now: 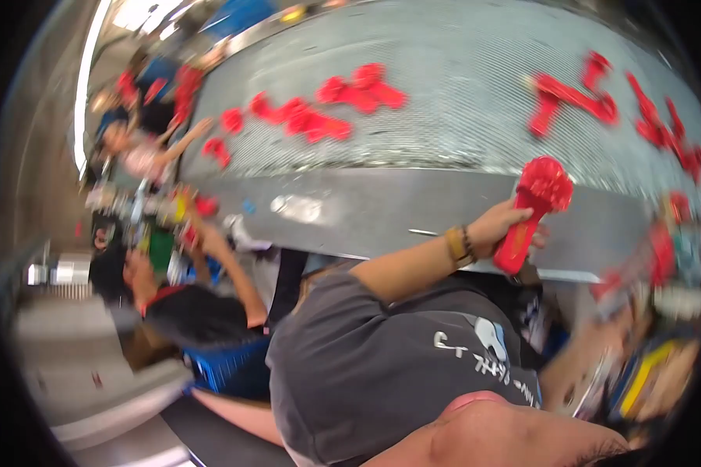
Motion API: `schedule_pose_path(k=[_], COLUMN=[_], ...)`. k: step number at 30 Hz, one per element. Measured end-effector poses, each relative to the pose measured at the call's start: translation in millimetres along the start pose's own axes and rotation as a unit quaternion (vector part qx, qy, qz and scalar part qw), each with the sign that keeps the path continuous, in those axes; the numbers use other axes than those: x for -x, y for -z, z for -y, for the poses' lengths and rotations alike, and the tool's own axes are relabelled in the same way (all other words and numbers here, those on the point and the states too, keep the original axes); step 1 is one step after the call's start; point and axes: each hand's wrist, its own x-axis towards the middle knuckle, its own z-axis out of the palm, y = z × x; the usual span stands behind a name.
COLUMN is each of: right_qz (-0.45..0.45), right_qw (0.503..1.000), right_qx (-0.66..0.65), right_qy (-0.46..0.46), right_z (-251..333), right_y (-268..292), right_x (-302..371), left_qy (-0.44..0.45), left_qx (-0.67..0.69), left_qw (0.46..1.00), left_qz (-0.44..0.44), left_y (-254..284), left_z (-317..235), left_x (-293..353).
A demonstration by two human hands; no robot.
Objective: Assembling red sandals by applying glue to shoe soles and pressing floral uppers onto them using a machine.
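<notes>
My left hand [500, 227], with bracelets at its wrist, is closed around the handle of a red plastic piece [544, 187]. This piece has a bulky round head and a straight flat handle, like a small handheld fan; I cannot tell its kind for certain. It is held tilted, head up, above the metal ledge. My right hand [617, 317] is smeared by motion at the right, close to a blurred red and pale item [627, 284]. Its fingers cannot be made out, nor whether it grips that item.
A grey ribbed conveyor belt [459, 124] carries several similar red pieces [358, 89]. Along it runs a metal ledge [374, 206] with a crumpled clear plastic scrap [297, 208]. A co-worker in dark clothes [202, 311] sits at left near a blue crate [230, 370]; another person reaches toward the belt.
</notes>
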Motion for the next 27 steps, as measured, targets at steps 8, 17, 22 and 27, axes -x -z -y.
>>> schedule_pose_path(k=[8, 17, 22, 27], right_qz=[0.290, 0.448, 0.460, 0.351], right_qw=[0.725, 0.554, 0.450, 0.231], right_qx=[-0.602, -0.702, -0.765, -0.884], right_qy=[0.169, 0.019, -0.030, -0.207], right_z=[178, 163, 112, 83], right_y=[-42, -38, -45, -24], right_x=[44, 31, 28, 31], left_qy=[-0.134, -0.129, -0.193, -0.210], left_qx=[0.085, 0.210, 0.235, 0.217], left_qw=[0.986, 0.969, 0.951, 0.940], left_qz=[-0.041, -0.021, 0.065, 0.157], left_y=[17, 70, 54, 58], left_z=[-2, -9, -26, -40], left_x=[14, 14, 25, 32])
